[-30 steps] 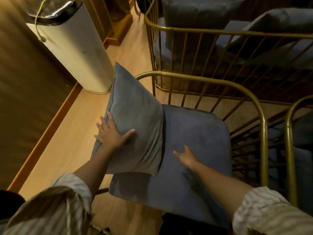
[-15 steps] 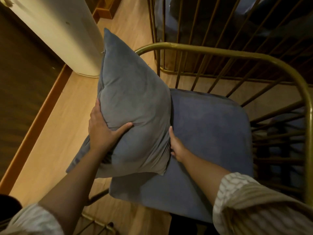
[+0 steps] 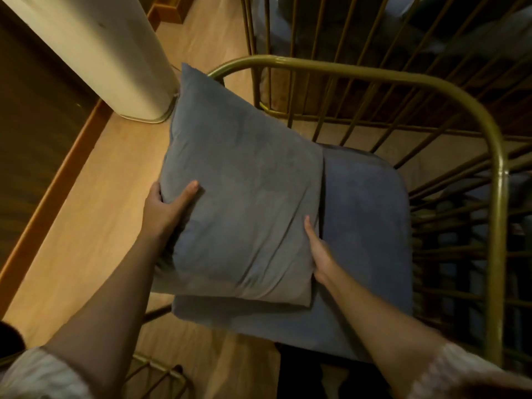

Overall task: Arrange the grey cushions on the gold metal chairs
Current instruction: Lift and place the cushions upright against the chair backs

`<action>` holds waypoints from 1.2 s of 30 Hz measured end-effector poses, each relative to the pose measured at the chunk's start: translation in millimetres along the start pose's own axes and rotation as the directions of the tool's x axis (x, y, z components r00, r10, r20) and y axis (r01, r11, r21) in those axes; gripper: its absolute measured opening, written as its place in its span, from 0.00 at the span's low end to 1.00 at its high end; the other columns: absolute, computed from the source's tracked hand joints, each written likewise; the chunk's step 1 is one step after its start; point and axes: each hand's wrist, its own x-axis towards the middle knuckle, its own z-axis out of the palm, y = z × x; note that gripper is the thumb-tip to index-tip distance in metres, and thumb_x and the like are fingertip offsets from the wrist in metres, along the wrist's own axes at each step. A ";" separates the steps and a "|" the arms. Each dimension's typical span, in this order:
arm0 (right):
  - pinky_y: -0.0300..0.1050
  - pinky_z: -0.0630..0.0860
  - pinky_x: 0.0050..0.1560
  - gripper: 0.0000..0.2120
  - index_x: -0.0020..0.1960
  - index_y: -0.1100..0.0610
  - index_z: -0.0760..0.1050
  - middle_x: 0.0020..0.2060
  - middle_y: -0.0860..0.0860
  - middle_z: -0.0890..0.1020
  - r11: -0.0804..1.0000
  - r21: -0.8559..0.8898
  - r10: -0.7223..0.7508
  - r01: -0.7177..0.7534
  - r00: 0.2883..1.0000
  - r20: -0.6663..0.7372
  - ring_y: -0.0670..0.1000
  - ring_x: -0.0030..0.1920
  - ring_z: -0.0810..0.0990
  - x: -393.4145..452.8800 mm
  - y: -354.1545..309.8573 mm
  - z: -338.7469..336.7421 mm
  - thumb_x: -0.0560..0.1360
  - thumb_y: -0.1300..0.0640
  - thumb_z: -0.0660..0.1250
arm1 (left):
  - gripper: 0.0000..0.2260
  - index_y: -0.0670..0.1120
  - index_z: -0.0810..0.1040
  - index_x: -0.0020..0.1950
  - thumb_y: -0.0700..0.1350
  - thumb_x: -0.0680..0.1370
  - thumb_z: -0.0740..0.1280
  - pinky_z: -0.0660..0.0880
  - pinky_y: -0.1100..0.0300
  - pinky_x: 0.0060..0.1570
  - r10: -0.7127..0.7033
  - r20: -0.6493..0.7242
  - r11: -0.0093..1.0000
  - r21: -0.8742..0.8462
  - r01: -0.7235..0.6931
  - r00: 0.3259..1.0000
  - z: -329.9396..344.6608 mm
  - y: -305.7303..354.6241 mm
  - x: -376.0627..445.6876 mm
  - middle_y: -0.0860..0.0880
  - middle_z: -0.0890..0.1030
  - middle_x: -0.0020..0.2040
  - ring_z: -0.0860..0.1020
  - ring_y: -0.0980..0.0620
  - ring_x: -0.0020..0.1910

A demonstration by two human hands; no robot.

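While both arms reach down over the gold chair [image 3: 496, 180], the grey cushion [image 3: 241, 191] is held between the two hands, tilted, with its lower edge over the front left part of the blue-grey seat pad [image 3: 365, 226]. Its upper corner points toward the white cylindrical appliance [image 3: 95, 50] standing on the wooden floor [image 3: 95, 197]. The left hand [image 3: 165, 207] grips the cushion's left edge, thumb pressed on top. The right hand [image 3: 318, 249] clasps the right edge, fingers tucked beneath. Behind the curved backrest stands another gold chair [image 3: 331, 33], its bars close by.
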 end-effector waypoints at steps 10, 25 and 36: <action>0.42 0.82 0.47 0.26 0.62 0.57 0.78 0.52 0.51 0.85 0.984 -0.152 -0.121 0.089 0.968 -0.218 0.51 0.51 0.84 -108.8 23.5 -165.6 0.69 0.44 0.75 | 0.33 0.48 0.66 0.72 0.53 0.71 0.75 0.74 0.58 0.47 -0.300 0.325 0.939 -0.062 0.337 0.897 88.2 -61.2 -94.2 0.49 0.76 0.60 0.76 0.48 0.57; 0.58 0.76 0.64 0.49 0.73 0.57 0.65 0.67 0.57 0.77 0.971 -0.239 -0.079 -0.004 0.938 -0.337 0.58 0.62 0.79 -65.8 99.9 -170.4 0.60 0.36 0.79 | 0.38 0.52 0.57 0.77 0.55 0.73 0.73 0.72 0.50 0.59 -0.311 0.299 0.950 0.102 0.294 0.902 89.9 -99.7 -99.6 0.52 0.69 0.63 0.70 0.50 0.61; 0.45 0.72 0.61 0.25 0.72 0.59 0.71 0.67 0.62 0.75 0.947 -0.284 -0.232 0.149 0.929 -0.289 0.59 0.67 0.75 -105.0 47.9 -201.8 0.76 0.59 0.71 | 0.40 0.43 0.62 0.74 0.59 0.69 0.74 0.68 0.40 0.68 -0.423 0.060 0.868 0.313 0.386 0.904 89.6 -90.1 -172.8 0.41 0.70 0.71 0.70 0.38 0.69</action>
